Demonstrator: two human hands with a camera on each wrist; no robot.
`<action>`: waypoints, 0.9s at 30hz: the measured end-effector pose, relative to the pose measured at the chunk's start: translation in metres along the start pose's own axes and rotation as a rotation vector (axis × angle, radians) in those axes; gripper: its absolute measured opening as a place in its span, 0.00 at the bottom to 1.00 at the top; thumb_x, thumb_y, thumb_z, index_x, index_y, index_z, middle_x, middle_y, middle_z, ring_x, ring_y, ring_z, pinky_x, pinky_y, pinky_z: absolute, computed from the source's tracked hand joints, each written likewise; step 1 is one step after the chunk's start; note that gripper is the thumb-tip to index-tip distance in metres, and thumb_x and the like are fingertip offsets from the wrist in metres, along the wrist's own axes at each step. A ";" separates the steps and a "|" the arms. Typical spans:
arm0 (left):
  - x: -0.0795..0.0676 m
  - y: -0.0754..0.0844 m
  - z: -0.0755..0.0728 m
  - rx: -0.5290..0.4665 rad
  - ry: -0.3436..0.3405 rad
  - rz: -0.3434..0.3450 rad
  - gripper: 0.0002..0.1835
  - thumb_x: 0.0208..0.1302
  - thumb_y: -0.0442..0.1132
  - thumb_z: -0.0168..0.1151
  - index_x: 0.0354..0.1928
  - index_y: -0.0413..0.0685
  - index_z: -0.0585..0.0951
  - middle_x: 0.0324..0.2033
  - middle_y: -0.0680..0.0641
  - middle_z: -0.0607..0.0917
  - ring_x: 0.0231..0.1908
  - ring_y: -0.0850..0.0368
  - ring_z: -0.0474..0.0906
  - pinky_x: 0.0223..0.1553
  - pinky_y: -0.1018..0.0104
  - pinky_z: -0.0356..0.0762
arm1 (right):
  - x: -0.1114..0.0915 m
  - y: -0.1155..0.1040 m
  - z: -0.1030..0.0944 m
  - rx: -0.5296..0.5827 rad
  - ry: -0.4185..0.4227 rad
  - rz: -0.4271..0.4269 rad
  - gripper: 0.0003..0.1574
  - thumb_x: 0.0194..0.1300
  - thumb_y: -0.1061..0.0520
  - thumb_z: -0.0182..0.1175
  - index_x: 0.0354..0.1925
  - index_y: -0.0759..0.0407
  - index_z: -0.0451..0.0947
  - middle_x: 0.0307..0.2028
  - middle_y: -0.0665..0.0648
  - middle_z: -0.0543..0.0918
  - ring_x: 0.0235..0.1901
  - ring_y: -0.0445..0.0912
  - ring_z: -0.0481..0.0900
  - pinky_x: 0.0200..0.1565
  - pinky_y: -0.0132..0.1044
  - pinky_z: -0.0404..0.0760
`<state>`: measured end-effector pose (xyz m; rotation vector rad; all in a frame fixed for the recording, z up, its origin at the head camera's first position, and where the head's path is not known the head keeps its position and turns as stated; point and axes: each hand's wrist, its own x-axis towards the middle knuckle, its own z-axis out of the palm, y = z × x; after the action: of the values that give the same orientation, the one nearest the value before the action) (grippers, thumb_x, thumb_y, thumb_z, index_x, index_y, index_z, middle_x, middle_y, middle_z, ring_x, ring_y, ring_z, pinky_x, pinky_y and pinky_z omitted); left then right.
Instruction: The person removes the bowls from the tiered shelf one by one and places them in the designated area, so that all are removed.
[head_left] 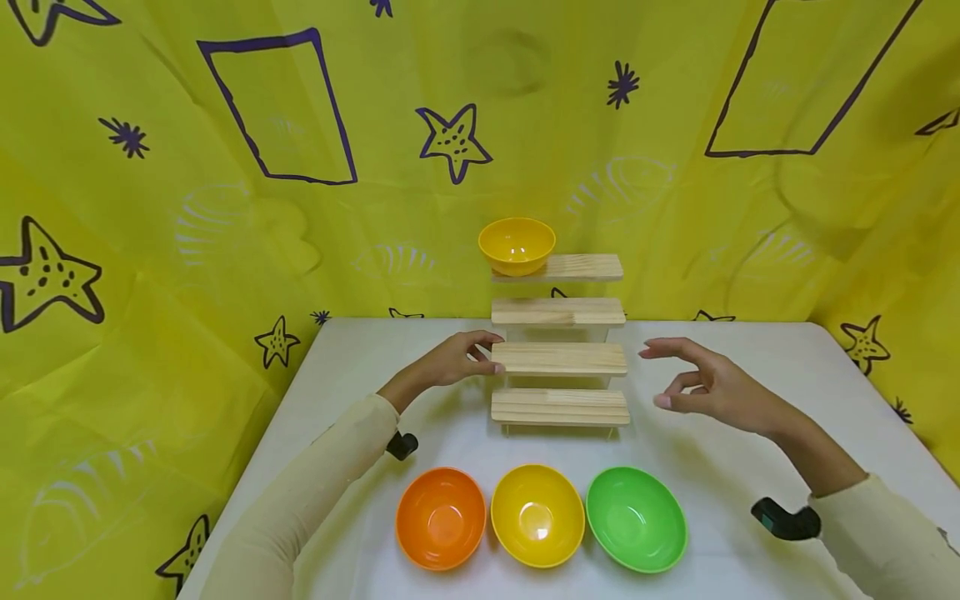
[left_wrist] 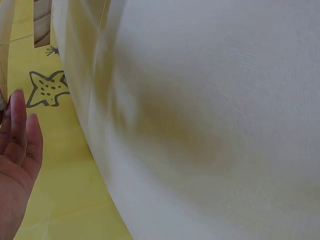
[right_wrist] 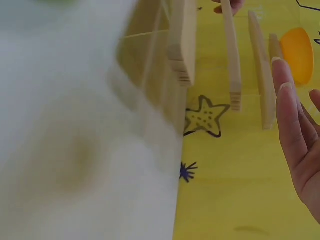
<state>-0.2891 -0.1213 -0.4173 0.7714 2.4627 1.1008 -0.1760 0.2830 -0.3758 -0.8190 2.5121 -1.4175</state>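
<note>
A stepped wooden display stand (head_left: 558, 358) with several plank shelves rises in the middle of the white table. My left hand (head_left: 459, 358) is at the left end of its second plank from the bottom, pinching that end between thumb and fingers. Off the stand's right side, my right hand (head_left: 708, 387) hangs in the air with thumb and fingers apart, holding nothing. A yellow bowl (head_left: 517, 246) sits on the left part of the top plank. In the right wrist view, the right fingertips (right_wrist: 282, 75) overlap the plank ends and left fingers show beyond a plank.
In front of the stand, an orange bowl (head_left: 441, 518), another yellow bowl (head_left: 537, 517) and a green bowl (head_left: 636, 519) stand side by side on the table (head_left: 352, 550). A yellow cloth backdrop (head_left: 405, 217) with drawn stars hangs behind and along both sides.
</note>
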 end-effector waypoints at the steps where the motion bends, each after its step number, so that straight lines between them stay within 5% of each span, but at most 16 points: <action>1: 0.000 0.000 0.000 -0.002 -0.001 0.000 0.32 0.66 0.47 0.68 0.69 0.46 0.73 0.58 0.41 0.79 0.50 0.52 0.81 0.50 0.62 0.80 | 0.006 -0.001 -0.001 0.000 0.009 0.001 0.42 0.67 0.63 0.65 0.73 0.56 0.60 0.62 0.36 0.71 0.33 0.47 0.86 0.41 0.36 0.82; 11: 0.000 0.002 0.000 -0.002 -0.003 0.010 0.31 0.66 0.47 0.68 0.68 0.45 0.73 0.58 0.41 0.79 0.50 0.52 0.81 0.49 0.63 0.81 | 0.057 -0.012 -0.007 0.029 0.048 0.071 0.41 0.69 0.57 0.65 0.74 0.58 0.58 0.66 0.62 0.70 0.36 0.47 0.87 0.37 0.38 0.82; 20: -0.002 0.003 0.000 -0.012 -0.005 0.006 0.31 0.67 0.47 0.68 0.69 0.45 0.73 0.59 0.40 0.78 0.50 0.52 0.81 0.49 0.62 0.81 | 0.098 -0.019 -0.012 0.068 0.083 0.133 0.41 0.71 0.52 0.63 0.74 0.57 0.58 0.68 0.65 0.69 0.43 0.52 0.87 0.40 0.39 0.84; 27: -0.003 0.005 0.001 -0.024 0.002 0.001 0.30 0.67 0.45 0.68 0.68 0.45 0.73 0.59 0.39 0.78 0.49 0.52 0.82 0.48 0.62 0.80 | 0.127 -0.027 -0.021 0.121 0.120 0.197 0.40 0.72 0.50 0.62 0.74 0.58 0.58 0.67 0.65 0.70 0.38 0.45 0.87 0.39 0.35 0.83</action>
<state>-0.2846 -0.1200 -0.4137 0.7646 2.4469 1.1294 -0.2806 0.2215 -0.3244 -0.4639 2.4811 -1.5734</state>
